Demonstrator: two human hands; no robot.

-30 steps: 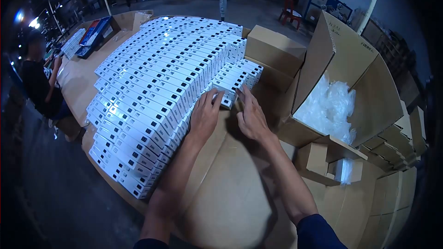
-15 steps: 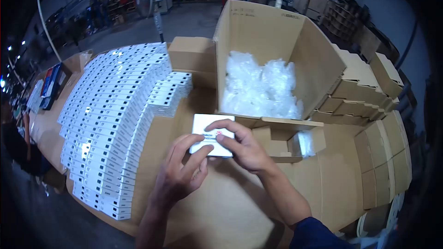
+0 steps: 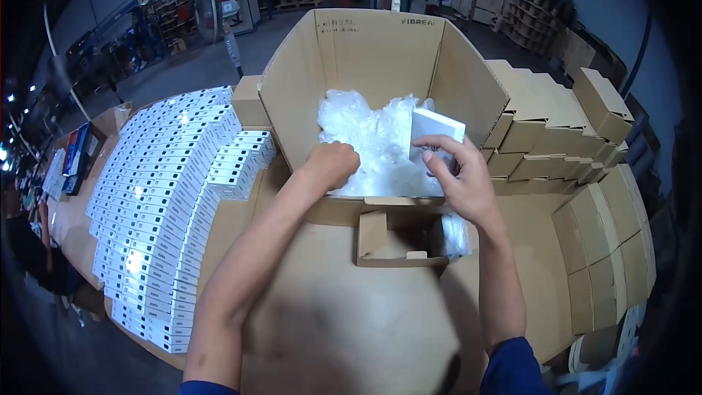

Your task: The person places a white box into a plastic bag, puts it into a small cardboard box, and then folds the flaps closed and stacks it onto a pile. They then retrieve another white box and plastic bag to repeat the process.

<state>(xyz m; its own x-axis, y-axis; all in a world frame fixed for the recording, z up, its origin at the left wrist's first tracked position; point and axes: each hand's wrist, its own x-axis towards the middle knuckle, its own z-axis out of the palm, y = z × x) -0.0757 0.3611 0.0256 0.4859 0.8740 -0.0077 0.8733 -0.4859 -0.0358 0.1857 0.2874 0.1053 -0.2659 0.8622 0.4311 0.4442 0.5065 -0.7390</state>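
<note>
My right hand [image 3: 462,175] grips a small white box [image 3: 439,126] between thumb and fingers, held tilted up in front of the large open carton [image 3: 380,44]. Clear plastic bags [image 3: 373,139] lie heaped inside that carton. Over its left front part, my left hand [image 3: 333,164] is closed with its fingers curled at the bags; the fingertips are partly hidden. Below the hands, a small open cardboard box [image 3: 365,256] stands against the carton, with plastic-wrapped items [image 3: 455,235] at its right end.
Rows of stacked white boxes [image 3: 157,197] fill the left of the cardboard-covered table [image 3: 322,307]. Folded brown cartons [image 3: 537,124] are piled at the right, with more brown boxes [image 3: 603,249] nearer. Another person [image 3: 36,241] is at the far left.
Both hands were together on the white box above the table. Now my right hand has lifted it up and right to the carton, while my left hand has let go and reached into the bags.
</note>
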